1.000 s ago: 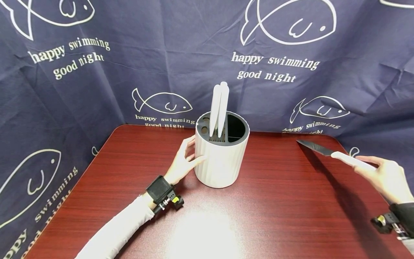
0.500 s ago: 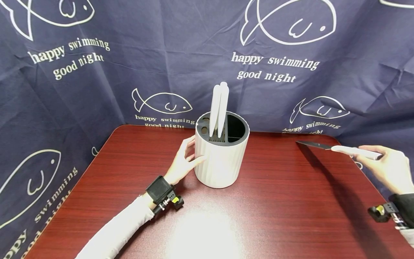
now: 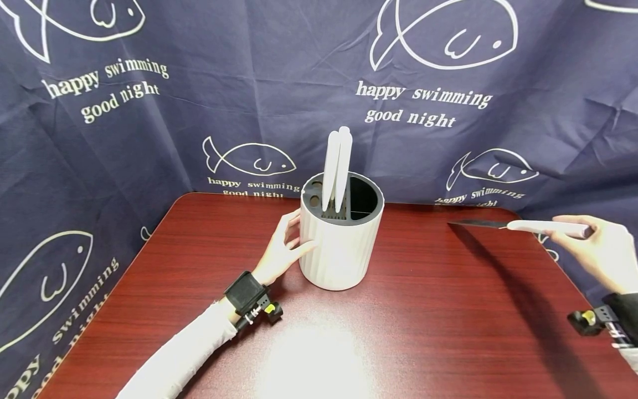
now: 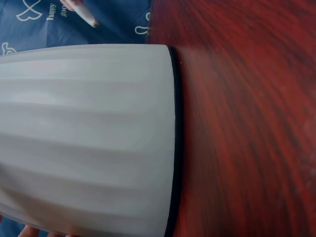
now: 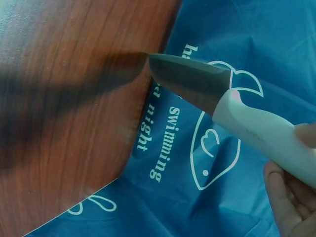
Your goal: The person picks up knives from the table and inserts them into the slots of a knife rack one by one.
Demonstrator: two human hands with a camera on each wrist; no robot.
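A white ribbed knife holder (image 3: pixel 339 255) stands upright on the table, its dark top divided into slots, round holes and one large opening. Two white-handled utensils (image 3: pixel 330 169) stick up from its slotted part; whatever is below the handles is hidden inside. My left hand (image 3: pixel 281 249) holds the holder's left side, thumb across the front and fingers reaching round behind. Off to the right, my right hand (image 3: pixel 600 249) grips a knife (image 3: pixel 535 226) by its white handle. Its blade points left, almost level, above the table. The right wrist view shows the broad knife blade (image 5: pixel 187 79) clearly.
The reddish-brown wooden table (image 3: pixel 423 332) reflects a bright glare near its front. A dark blue curtain (image 3: pixel 299 83) with white fish drawings hangs behind and at the sides. The knife's shadow (image 3: pixel 518 293) falls across the table's right part.
My right hand has risen slightly, and the knife has swung from a slant to nearly level, its blade seen more edge-on. Its tip has shifted a little left. The left hand and holder stay put.
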